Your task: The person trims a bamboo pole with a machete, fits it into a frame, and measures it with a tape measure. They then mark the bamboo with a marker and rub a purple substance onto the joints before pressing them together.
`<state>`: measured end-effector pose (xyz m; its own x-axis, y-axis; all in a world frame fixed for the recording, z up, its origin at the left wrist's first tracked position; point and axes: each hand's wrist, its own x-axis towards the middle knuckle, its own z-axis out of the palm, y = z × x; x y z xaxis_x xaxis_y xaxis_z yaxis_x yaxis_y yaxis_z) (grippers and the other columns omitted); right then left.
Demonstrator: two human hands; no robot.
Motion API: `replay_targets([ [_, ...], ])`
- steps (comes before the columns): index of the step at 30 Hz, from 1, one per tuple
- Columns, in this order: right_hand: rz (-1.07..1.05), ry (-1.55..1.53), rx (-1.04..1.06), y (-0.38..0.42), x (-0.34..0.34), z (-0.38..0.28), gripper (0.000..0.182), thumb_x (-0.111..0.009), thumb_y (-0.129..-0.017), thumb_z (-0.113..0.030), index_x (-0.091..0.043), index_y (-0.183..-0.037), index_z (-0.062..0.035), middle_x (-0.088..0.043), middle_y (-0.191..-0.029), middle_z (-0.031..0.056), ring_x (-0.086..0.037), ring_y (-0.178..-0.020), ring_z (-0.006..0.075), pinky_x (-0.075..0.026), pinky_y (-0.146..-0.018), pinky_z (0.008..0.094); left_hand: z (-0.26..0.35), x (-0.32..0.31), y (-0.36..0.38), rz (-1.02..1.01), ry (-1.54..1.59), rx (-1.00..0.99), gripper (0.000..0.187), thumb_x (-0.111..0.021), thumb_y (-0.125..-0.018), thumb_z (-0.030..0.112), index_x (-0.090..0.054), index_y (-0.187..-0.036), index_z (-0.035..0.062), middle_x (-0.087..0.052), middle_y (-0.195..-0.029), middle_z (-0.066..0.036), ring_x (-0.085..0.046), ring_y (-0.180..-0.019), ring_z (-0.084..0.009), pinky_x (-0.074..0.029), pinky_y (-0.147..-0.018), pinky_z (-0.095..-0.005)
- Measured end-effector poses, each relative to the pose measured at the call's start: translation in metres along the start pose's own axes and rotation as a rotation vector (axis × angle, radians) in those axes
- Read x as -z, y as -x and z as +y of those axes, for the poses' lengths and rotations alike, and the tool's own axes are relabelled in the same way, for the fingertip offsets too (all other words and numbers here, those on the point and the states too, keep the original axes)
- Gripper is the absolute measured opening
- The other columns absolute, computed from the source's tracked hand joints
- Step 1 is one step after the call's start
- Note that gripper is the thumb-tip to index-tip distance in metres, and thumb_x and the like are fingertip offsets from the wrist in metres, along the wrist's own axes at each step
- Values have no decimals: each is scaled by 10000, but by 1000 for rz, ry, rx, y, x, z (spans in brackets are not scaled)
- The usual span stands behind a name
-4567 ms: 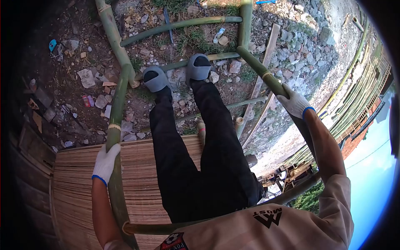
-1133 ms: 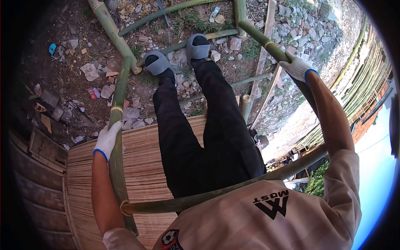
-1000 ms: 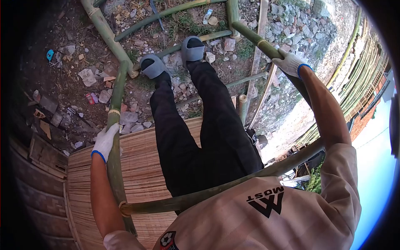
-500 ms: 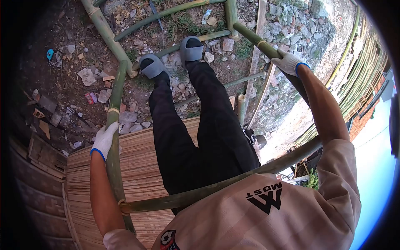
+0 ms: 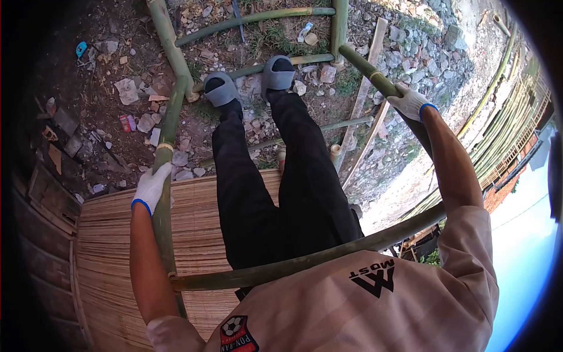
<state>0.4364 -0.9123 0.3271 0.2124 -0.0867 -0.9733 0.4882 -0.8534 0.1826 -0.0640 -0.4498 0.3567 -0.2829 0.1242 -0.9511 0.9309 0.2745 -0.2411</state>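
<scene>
A white knitted glove with a blue cuff covers my left hand (image 5: 151, 186), which is wrapped round a green bamboo pole (image 5: 171, 120) at the left. My right hand (image 5: 409, 103), gloved the same way, grips a second bamboo pole (image 5: 370, 71) at the right. Across my waist runs a bamboo crosspiece (image 5: 305, 266); its left end meets the left pole. The far ends of both side poles reach bamboo posts near my feet, where a lower bamboo rail (image 5: 249, 71) passes beside my grey slides (image 5: 220, 89). The palms and fingertips are partly hidden behind the poles.
Below my legs lies a panel of thin wooden or bamboo strips (image 5: 123, 234). Broken stones (image 5: 419, 53) and litter cover the ground. A wooden plank (image 5: 370, 70) leans near the right post. Long bamboo poles (image 5: 510, 126) are stacked at the far right.
The frame, my feet and the ground sit slightly further right and lower in view on the far side. Both hands keep their grip on the poles.
</scene>
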Motion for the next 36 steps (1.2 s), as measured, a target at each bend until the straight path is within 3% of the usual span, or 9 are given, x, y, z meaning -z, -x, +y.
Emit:
replay_targets([
  [10,0,24,-61,1,-3,-1,703,-622,-895,-518,-507,-1502,-182,-636,-1329,240,-620,-1238,403,-478,-1055,472,-15,1,-17,22,-124,-62,716,-714,-884,561,-647,-1244,-54,-666,-930,-125,-646,-714,-211,-530,-597,-374],
  [15,-61,26,-70,18,0,15,947,-776,-738,-532,-520,-1446,44,-653,-1288,242,-641,-1193,385,-494,-1033,431,-15,2,-22,19,-166,-78,711,-717,-875,558,-658,-1226,-58,-674,-935,-130,-650,-731,-216,-527,-638,-375],
  [20,-291,109,-122,88,35,27,1193,-754,-734,-695,-390,-1454,184,-665,-1244,297,-681,-1088,353,-526,-945,427,-15,0,-27,-6,-154,-71,703,-736,-873,537,-652,-1243,-55,-680,-948,-124,-655,-761,-219,-531,-661,-386],
  [22,-379,-186,-167,125,43,38,1179,-746,-746,-710,-426,-1407,212,-633,-1299,314,-674,-1111,353,-551,-920,409,-23,3,-34,-15,-170,-78,707,-742,-873,531,-646,-1257,-54,-680,-949,-122,-655,-761,-221,-532,-660,-393],
  [26,-419,-588,-308,172,29,78,1129,-765,-852,-572,-216,-1621,45,-672,-1189,233,-708,-976,272,-589,-767,386,-27,-1,-46,21,-139,-157,710,-740,-880,521,-650,-1302,-43,-693,-982,-125,-656,-786,-224,-534,-686,-395],
  [28,-335,-737,-302,204,22,96,1133,-745,-910,-513,-35,-1673,-69,-675,-1147,164,-633,-759,172,-508,-622,309,-23,-3,-39,-22,-131,-86,698,-743,-880,518,-659,-1304,-32,-694,-1003,-127,-658,-819,-224,-532,-714,-385],
  [30,-257,-661,114,215,-11,177,1040,-697,-957,-494,-62,-1680,-98,-672,-1161,156,-611,-745,168,-498,-632,313,-29,-9,-45,22,-142,-142,701,-752,-873,517,-663,-1291,-39,-690,-993,-125,-657,-816,-225,-531,-709,-395],
  [32,-51,-980,-174,282,11,128,828,-605,-1020,-453,-248,-1645,-44,-700,-1201,203,-689,-1009,301,-565,-867,360,-33,-10,-47,15,-66,-154,703,-763,-862,514,-671,-1270,-52,-693,-999,-132,-660,-820,-228,-531,-718,-402],
  [36,365,-1169,127,343,-13,105,833,-581,-1017,-477,-245,-1652,-56,-608,-1369,226,-659,-1159,314,-501,-1020,396,-31,-10,-49,-12,-144,-103,767,-773,-847,514,-633,-1346,-51,-708,-1163,-166,-684,-971,-265,-536,-838,-412],
])
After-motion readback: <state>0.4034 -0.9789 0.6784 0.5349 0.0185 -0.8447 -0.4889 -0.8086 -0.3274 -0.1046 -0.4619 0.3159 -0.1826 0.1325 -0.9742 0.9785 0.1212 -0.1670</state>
